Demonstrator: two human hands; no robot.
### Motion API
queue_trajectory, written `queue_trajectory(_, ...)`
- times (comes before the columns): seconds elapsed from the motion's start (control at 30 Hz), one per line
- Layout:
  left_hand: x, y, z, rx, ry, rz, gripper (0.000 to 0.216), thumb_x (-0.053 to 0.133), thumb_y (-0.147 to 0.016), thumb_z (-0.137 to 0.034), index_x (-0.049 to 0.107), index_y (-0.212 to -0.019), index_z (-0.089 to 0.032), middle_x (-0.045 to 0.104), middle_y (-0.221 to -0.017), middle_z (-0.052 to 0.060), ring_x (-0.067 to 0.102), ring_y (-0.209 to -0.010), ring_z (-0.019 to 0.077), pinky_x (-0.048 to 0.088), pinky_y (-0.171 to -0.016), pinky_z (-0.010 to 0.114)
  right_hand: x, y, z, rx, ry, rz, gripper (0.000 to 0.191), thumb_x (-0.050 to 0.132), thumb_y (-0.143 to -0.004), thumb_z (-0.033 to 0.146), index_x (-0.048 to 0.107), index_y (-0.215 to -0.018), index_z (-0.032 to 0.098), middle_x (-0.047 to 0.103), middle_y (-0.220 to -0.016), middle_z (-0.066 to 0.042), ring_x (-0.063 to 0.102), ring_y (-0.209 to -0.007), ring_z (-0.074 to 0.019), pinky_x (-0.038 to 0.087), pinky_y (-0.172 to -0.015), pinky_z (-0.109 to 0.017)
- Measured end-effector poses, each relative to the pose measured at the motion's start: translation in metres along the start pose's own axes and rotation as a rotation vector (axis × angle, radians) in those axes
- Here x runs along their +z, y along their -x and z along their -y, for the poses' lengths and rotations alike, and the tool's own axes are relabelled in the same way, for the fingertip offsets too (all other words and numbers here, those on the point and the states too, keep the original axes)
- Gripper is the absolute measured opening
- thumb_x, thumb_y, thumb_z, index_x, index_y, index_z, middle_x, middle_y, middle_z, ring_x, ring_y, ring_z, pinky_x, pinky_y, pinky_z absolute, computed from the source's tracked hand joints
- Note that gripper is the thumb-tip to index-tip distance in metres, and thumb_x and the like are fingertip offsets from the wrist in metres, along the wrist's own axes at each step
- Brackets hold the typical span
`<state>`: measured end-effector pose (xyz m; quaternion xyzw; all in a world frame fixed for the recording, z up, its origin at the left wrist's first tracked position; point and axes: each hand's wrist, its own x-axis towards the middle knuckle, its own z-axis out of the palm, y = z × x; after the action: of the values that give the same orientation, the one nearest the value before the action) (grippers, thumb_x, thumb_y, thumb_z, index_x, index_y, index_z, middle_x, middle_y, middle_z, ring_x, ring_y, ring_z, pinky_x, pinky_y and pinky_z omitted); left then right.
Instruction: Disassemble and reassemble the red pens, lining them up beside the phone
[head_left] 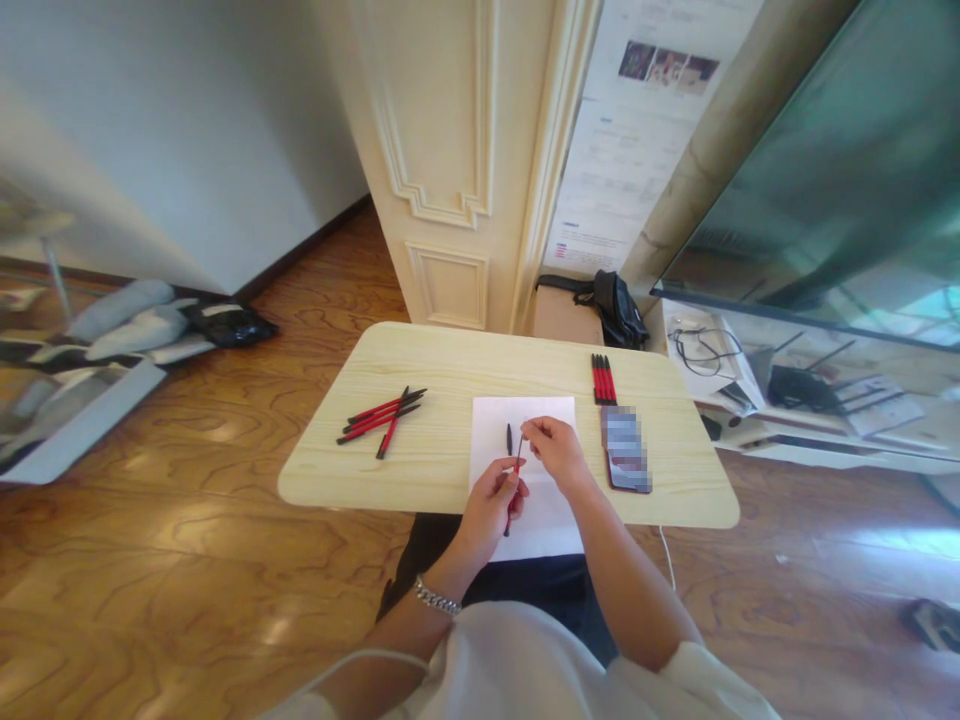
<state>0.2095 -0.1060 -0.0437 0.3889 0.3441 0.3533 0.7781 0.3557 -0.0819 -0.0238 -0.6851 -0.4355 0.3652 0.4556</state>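
My left hand (489,503) is closed round a red pen barrel (509,520), whose black end points down toward me. From the barrel's upper end a thin dark pen refill (520,447) sticks out, and my right hand (556,447) pinches its top between thumb and fingertips. Whether the refill is moving in or out cannot be seen. Both hands are over a white sheet of paper (540,525). Just left of the refill, a small black pen tip piece (509,438) lies on the paper, apart from both hands.
On the wooden table (442,370), several red and black pens (382,418) lie loosely at left. Several more pens (602,380) sit side by side at right, above a phone (627,450). Beyond stand a black bag (616,310) and a low cabinet (780,445).
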Motion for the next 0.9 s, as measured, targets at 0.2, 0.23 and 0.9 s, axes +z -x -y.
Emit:
queue_trajectory(0.2, -0.006, 0.006, -0.001, 0.001, -0.046, -0.059, 0.038, 0.058, -0.080, -0.044, 0.054, -0.108, -0.018, 0.056, -0.067, -0.001, 0.043, -0.043, 0.0056, 0.025, -0.038, 0.018, -0.007, -0.013, -0.001, 0.013, 0.439, -0.035, 0.030, 0.050, -0.081, 0.042, 0.067, -0.074, 0.018, 0.068, -0.072, -0.005, 0.059, -0.067, -0.0163, 0.037, -0.061, -0.025)
queue_trajectory(0.23, -0.007, 0.007, -0.002, -0.004, -0.051, -0.074, 0.039, 0.059, -0.080, -0.044, 0.054, -0.108, -0.018, 0.056, -0.067, -0.001, 0.043, -0.043, 0.0055, 0.025, -0.038, 0.018, -0.005, -0.012, -0.002, 0.022, 0.530, -0.026, 0.028, 0.051, -0.081, 0.040, 0.068, -0.074, 0.019, 0.069, -0.075, -0.006, 0.060, -0.070, -0.0172, 0.037, -0.062, -0.026)
queue_trajectory(0.9, -0.003, 0.002, -0.004, 0.003, -0.018, -0.064, 0.039, 0.060, -0.079, -0.043, 0.053, -0.108, -0.017, 0.057, -0.068, -0.001, 0.045, -0.044, 0.0062, 0.028, -0.039, 0.018, -0.003, 0.007, 0.003, -0.014, 0.403, -0.043, 0.038, 0.041, -0.087, 0.046, 0.067, -0.078, 0.019, 0.068, -0.073, -0.004, 0.058, -0.067, -0.0154, 0.039, -0.063, -0.025)
